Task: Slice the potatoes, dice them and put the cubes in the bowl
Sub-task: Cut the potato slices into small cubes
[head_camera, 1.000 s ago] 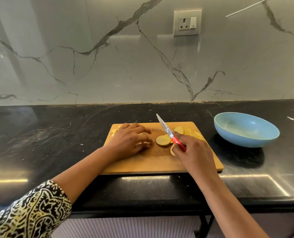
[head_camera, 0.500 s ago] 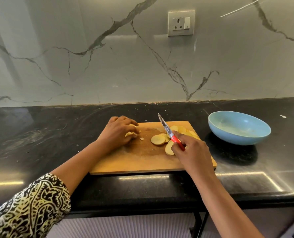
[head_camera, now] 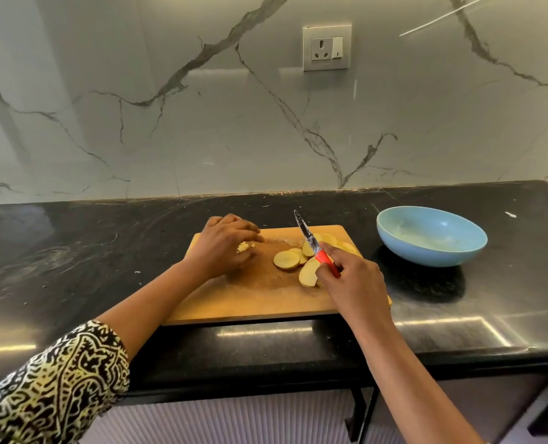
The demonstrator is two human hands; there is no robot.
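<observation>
A wooden cutting board lies on the black counter. Several round potato slices are spread over its right half. My left hand rests on the board's far left part, fingers curled over small potato pieces, which are mostly hidden. My right hand grips the red handle of a small knife, whose blade points up and away over the slices. A light blue bowl stands to the right of the board and looks empty.
The black stone counter runs left and right, its front edge close to me. A marble wall with a socket rises behind. Small scraps lie on the counter left of the board.
My left hand has slid left across the board, gathering the small potato pieces away from the slices. My right hand keeps the knife raised over the slices.
</observation>
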